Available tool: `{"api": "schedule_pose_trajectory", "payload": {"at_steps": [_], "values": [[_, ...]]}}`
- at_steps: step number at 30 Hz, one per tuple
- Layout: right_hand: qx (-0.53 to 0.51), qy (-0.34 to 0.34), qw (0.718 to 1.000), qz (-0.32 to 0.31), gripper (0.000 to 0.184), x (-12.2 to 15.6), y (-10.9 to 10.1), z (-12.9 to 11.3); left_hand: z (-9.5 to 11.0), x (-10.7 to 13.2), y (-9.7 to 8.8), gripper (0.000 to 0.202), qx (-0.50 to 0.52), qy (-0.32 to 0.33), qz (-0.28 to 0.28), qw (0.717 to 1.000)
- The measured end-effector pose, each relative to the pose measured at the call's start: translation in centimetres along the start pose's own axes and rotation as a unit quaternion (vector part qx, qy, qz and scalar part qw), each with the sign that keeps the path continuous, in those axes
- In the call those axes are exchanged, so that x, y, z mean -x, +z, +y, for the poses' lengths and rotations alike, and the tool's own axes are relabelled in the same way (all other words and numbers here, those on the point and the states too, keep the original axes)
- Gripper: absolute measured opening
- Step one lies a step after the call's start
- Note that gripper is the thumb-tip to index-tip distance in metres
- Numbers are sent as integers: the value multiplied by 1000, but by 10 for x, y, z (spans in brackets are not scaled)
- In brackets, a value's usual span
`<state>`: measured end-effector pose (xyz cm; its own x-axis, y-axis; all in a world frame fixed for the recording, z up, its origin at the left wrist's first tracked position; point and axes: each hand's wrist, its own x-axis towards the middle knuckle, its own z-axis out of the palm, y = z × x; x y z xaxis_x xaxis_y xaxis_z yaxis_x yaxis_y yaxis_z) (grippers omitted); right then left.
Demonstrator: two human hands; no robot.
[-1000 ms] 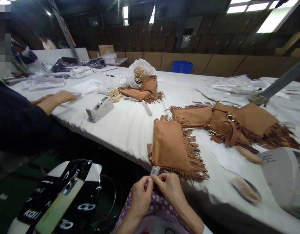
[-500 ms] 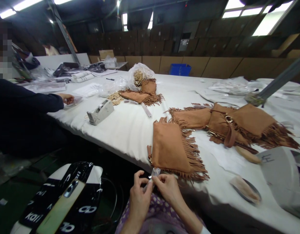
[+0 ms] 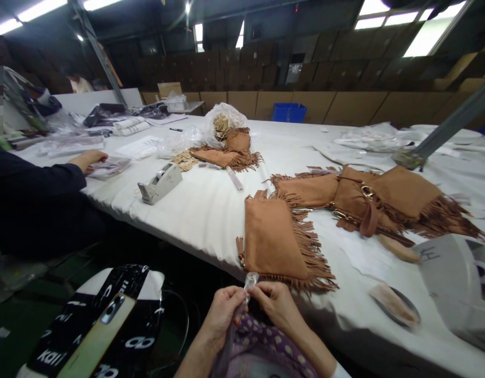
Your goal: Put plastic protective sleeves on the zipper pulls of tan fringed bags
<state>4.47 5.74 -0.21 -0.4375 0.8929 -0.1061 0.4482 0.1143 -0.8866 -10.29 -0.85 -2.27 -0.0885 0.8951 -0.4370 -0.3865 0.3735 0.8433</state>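
Observation:
A small piece of clear, crinkled plastic film [image 3: 251,280] is pinched between my two hands at the table's near edge. My left hand [image 3: 225,311] grips it from the left, thumb and fingertips together. From the right, my right hand [image 3: 277,305] pinches the same film, close to the left fingertips. Whether anything lies inside the film is too small to tell. Just beyond my hands a tan fringed suede bag [image 3: 271,239] lies flat, its fringe to the right and bottom and a zipper pull [image 3: 241,252] at its left side.
More tan fringed bags [image 3: 360,199] lie to the right, near a grey-white machine or dispenser [image 3: 458,283] and an oval dish [image 3: 395,307]. A tape dispenser [image 3: 161,184] stands left of centre. A co-worker's hand [image 3: 88,159] rests at plastic packets. A phone [image 3: 98,333] lies on a black-and-white patterned surface.
My left hand's fingers, earlier spread apart, have come together on the plastic film. My right hand keeps its pinch. The co-worker's hand has shifted left.

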Motion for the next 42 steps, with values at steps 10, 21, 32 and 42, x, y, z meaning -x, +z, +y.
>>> {"api": "schedule_pose_trajectory", "payload": {"at_steps": [10, 21, 32, 42], "values": [[-180, 119, 975, 45, 53, 34, 10, -5, 1, 11, 8, 35, -215, 129, 121, 960], [-398, 106, 911, 8, 46, 11, 40, -16, -9, 15, 14, 37, -90, 106, 128, 982], [-580, 167, 797, -33, 38, 6, 37, -25, -7, 19, 18, 47, 190, 21, -84, 978], [35, 0, 983, 182, 46, 18, -31, -10, -42, 27, -17, 95, 0, 42, -86, 995]]}}
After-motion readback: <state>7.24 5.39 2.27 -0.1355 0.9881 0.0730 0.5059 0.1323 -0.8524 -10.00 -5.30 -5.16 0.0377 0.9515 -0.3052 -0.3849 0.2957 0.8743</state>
